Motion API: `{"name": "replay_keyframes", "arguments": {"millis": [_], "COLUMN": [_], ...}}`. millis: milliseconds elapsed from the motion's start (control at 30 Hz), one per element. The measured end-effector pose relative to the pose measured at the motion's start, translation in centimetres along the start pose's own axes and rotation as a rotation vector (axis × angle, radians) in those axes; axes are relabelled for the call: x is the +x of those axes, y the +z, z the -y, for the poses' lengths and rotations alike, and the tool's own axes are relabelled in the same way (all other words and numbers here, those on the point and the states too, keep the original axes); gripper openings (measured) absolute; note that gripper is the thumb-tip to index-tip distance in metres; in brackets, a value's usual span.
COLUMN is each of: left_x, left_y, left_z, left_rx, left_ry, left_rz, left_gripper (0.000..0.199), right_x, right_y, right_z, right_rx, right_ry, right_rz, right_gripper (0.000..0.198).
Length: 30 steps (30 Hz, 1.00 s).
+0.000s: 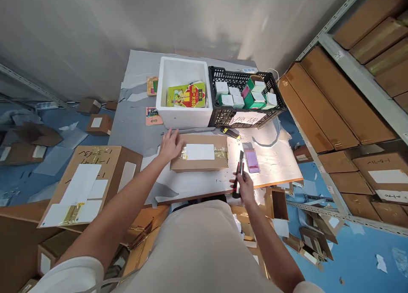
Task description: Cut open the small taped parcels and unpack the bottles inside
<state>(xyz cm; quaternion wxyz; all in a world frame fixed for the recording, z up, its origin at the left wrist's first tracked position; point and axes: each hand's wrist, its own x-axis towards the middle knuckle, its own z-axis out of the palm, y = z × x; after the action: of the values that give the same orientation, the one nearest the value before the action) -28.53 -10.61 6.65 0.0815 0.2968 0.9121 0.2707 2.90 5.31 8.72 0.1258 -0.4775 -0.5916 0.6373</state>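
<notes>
While the left hand lies palm down with fingers loosely spread over the left end of the taped cardboard box, the right hand is closed around a dark utility knife near the table's front edge. The box sits on the table, in front of the white foam bin and black crate. It looks stiff-walled, probably easy to steady by its ends or side edges; the tape may feel slick, and its weight cannot be judged. The knife seems light and rigid, best held by its handle, clear of the tip. The box's contents and the undersides of the left fingers are hidden; whether the blade is out is hard to tell. Pixelation blurs part of a purple item.
</notes>
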Motion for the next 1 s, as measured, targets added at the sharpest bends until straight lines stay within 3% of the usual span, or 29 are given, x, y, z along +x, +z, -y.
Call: {"name": "replay_keyframes", "arguments": {"millis": [100, 200, 300, 433, 567, 700, 800, 867, 1000], "left_x": [2.5, 2.0, -1.9, -9.5, -15.1, -17.0, -16.4, -14.4, -6.1], "left_y": [0.0, 0.2, 0.4, 1.8, 3.9, 4.5, 3.6, 2.5, 0.7], "left_z": [2.2, 3.9, 4.7, 4.2, 2.2, 1.1, 1.2, 1.2, -0.1], "left_rx": [-0.263, -0.485, -0.543, -0.633, -0.79, -0.793, -0.652, -0.543, -0.326], "left_ry": [-0.136, -0.291, -0.355, -0.418, -0.5, -0.544, -0.532, -0.476, -0.171], "left_rz": [0.115, 0.1, 0.041, -0.049, -0.11, -0.09, -0.086, -0.118, -0.094], "left_gripper": [0.049, 0.041, 0.039, 0.038, 0.036, 0.031, 0.025, 0.025, 0.038], "right_x": [0.9, 2.1, 4.2, 6.5, 6.2, 5.3, 4.8, 4.0, 0.6], "right_y": [3.2, 5.1, 6.0, 7.0, 7.8, 8.0, 7.5, 6.8, 5.4], "right_z": [-2.3, -1.7, 0.9, 4.1, 4.4, 3.7, 3.1, 2.2, -1.2], "right_rx": [0.255, 0.322, 0.172, -0.075, -0.041, 0.025, 0.09, 0.126, 0.411], "right_ry": [0.081, 0.025, -0.073, -0.137, -0.12, -0.086, -0.057, -0.033, 0.147], "right_rz": [0.064, 0.091, 0.152, 0.245, 0.223, 0.188, 0.166, 0.16, 0.159], "right_gripper": [0.045, 0.04, 0.035, 0.033, 0.035, 0.036, 0.035, 0.035, 0.038]}}
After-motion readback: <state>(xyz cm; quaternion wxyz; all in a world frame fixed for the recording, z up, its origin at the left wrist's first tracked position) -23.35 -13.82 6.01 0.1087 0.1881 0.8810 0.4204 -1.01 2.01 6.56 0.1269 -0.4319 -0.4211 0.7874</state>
